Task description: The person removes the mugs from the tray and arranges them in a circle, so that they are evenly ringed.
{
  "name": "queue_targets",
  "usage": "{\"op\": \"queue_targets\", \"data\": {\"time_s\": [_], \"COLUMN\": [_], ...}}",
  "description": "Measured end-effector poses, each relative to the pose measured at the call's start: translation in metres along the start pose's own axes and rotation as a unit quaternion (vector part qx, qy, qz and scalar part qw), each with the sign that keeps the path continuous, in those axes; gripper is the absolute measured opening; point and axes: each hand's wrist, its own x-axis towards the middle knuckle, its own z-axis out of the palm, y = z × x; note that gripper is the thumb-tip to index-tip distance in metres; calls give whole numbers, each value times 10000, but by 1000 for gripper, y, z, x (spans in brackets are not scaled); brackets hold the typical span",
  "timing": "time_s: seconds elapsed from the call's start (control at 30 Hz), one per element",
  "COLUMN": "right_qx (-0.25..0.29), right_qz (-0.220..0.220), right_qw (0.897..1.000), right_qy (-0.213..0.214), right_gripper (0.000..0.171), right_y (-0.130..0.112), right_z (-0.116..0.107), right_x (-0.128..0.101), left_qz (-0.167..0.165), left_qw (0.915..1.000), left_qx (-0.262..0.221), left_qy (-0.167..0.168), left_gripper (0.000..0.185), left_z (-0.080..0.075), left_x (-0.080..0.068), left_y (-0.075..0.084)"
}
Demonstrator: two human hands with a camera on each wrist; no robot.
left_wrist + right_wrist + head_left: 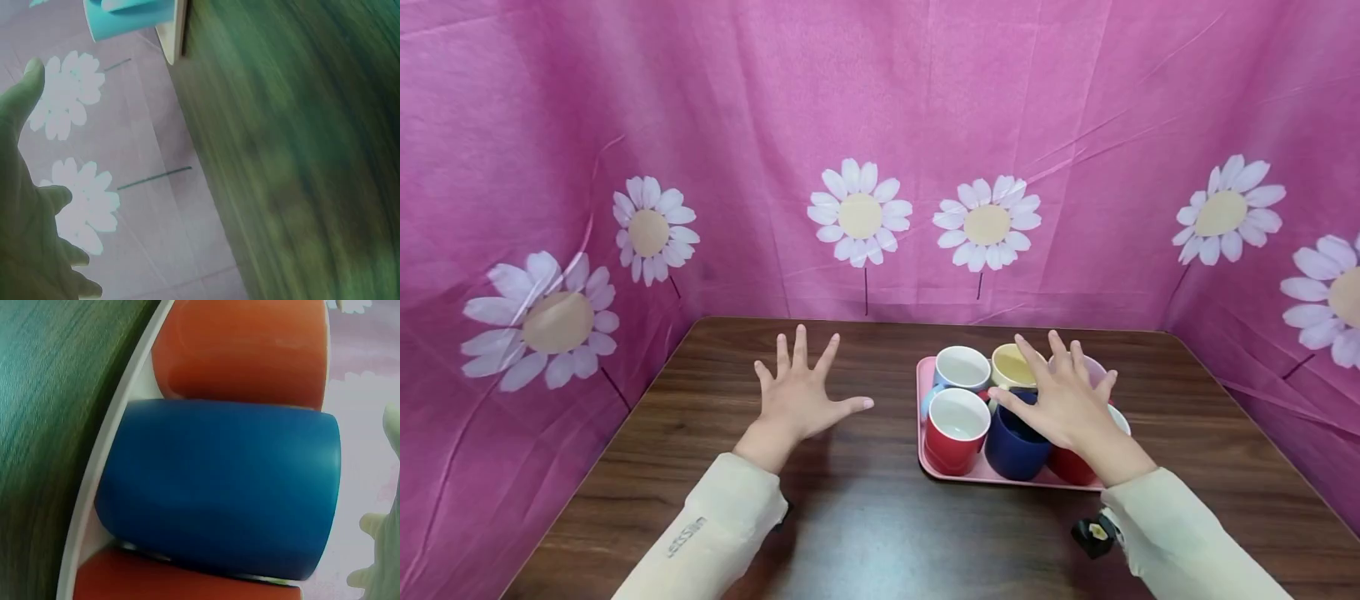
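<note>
Mugs crowd a pink tray (925, 454) right of centre on the wooden table (850, 517). Directly above the navy mug (1011, 446), the right hand (1063, 404) hovers with fingers spread. Well left of the tray, the left hand (797, 396) is splayed, holding nothing.

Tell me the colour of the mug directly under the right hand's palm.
Dark blue mug, clearest in the right wrist view.

Pink daisy-print cloth (880, 125) surrounds a wooden table (865, 517).
</note>
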Motion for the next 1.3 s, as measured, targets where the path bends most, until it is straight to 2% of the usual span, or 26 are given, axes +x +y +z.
{"op": "queue_targets", "data": {"time_s": [0.3, 0.57, 0.7, 0.9, 1.3], "right_qx": [-100, 159, 191, 112, 263], "right_qz": [4, -46, 65, 282, 536], "right_qw": [9999, 9996, 9995, 9994, 9981], "right_qy": [108, 230, 239, 175, -136], "right_gripper": [94, 95, 93, 94, 101], "right_y": [9, 20, 26, 37, 62], "right_z": [-10, -20, -24, -30, -39], "right_x": [2, 2, 3, 8, 10], "left_qz": [333, 663, 845, 1071, 1419], "left_qw": [9994, 9978, 9964, 9942, 9884], "left_qx": [11, 17, -17, -76, -537], "left_qy": [-111, -75, -23, -26, -37], "left_gripper": [108, 107, 107, 108, 111], "left_z": [-1, 1, 2, 5, 17], "left_x": [2, 1, 1, -1, -6], "left_y": [27, 53, 64, 79, 102]}}
